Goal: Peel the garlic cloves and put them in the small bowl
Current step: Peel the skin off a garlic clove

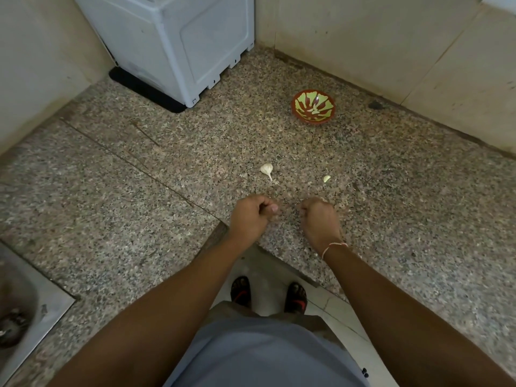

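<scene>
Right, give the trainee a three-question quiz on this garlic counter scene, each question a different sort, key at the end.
1. True or false: the small bowl stands between the two hands.
2. Multiple choice: the loose clove lies nearest to: A) the white appliance B) the right hand C) the sink.
3. Fill in: the garlic bulb piece with a stem lies on the counter beyond the ____ hand.

Key
1. False: it stands far back, near the wall.
2. B.
3. Left.

Whether either hand holds garlic cannot be told; both have curled fingers.
</scene>
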